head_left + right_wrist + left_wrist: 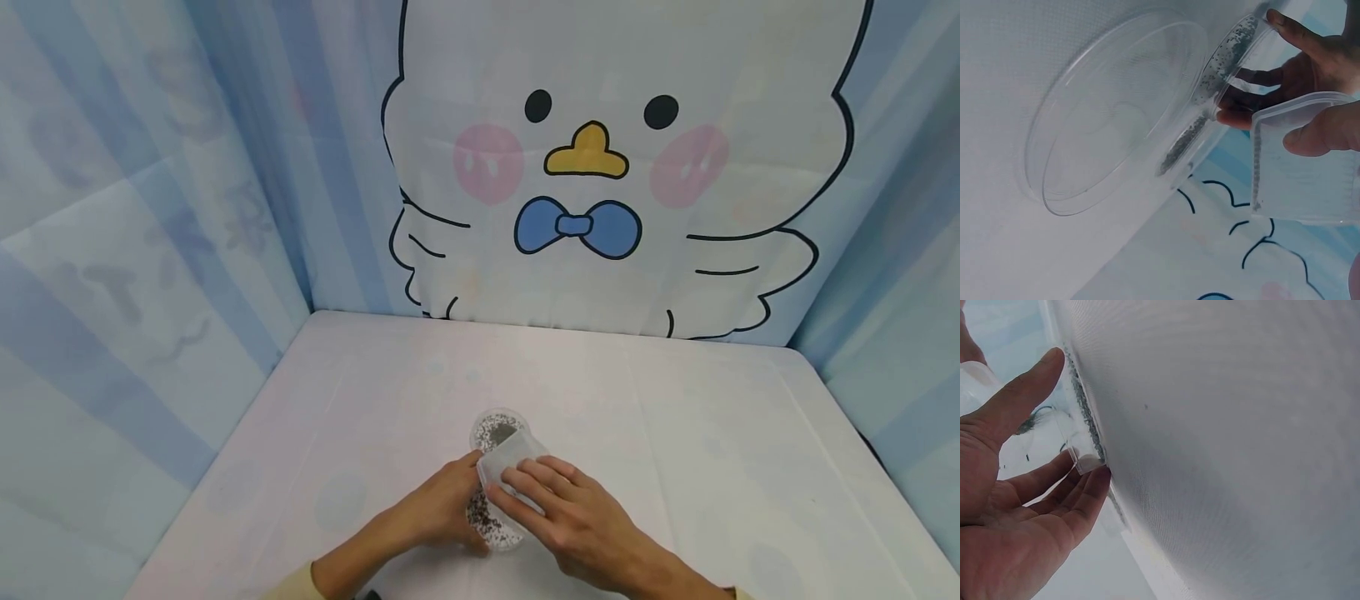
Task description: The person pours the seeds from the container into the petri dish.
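Observation:
My right hand [581, 517] holds a square translucent plastic box [512, 454], tilted above two round clear dishes. In the right wrist view, a dark speckled strip shows along one side of the box [1304, 187]. Dark grains lie scattered in the near dish [487, 523], which the box partly covers. The far dish [491, 427] also contains dark grains, with a grey patch in the middle. My left hand [442, 508] spans the near dish from the left. Its thumb and fingers touch opposite sides of the rim, as the left wrist view shows [1016, 506].
A larger-looking clear round dish [1034, 150] lies close to the right wrist camera on the white cloth-covered table [720, 450]. Behind the table hangs a curtain [577, 283] with a cartoon bird. More curtains stand at both sides.

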{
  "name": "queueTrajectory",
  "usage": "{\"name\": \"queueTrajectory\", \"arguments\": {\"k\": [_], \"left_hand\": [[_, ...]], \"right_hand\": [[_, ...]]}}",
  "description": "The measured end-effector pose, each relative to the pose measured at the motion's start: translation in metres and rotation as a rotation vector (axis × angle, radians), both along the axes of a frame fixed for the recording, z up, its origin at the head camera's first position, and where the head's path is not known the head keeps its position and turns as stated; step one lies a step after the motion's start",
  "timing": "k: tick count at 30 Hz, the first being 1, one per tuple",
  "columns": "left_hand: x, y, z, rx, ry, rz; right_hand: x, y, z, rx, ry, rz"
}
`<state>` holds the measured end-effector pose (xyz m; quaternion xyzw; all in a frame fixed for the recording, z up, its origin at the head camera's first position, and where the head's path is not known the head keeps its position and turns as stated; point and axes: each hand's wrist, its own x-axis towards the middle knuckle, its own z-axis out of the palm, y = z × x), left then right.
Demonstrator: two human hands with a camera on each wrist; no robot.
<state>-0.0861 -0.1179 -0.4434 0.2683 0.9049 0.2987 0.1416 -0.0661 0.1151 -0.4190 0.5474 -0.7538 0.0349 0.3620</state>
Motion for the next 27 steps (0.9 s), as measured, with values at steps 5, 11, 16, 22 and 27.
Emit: {"name": "queueTrajectory", "arguments": {"k": [5, 11, 16, 22, 27], "left_hand": [[-0.0003, -0.0005, 0.0003, 0.002, 0.015, -0.012], [-0.0010, -0.0007, 0.0002, 0.000, 0.027, -0.018], [-0.0015, -0.0016, 0.0000, 0.008, 0.033, -0.021], [-0.0011, -0.0023, -0.0007, 0.001, 0.031, -0.019], [0.0004, -0.0019, 0.0003, -0.030, 0.025, -0.010]], "right_hand": [[0.0000, 0.0005, 0.0000, 0.001, 0.000, -0.004], [-0.0003, 0.0004, 0.0001, -0.004, 0.010, -0.001], [-0.0003, 0.0004, 0.0010, -0.005, 0.006, -0.008], [0.0000, 0.0016, 0.0008, 0.003, -0.020, -0.023], [-0.0014, 0.0037, -0.0002, 0.004, -0.061, -0.051]]}}
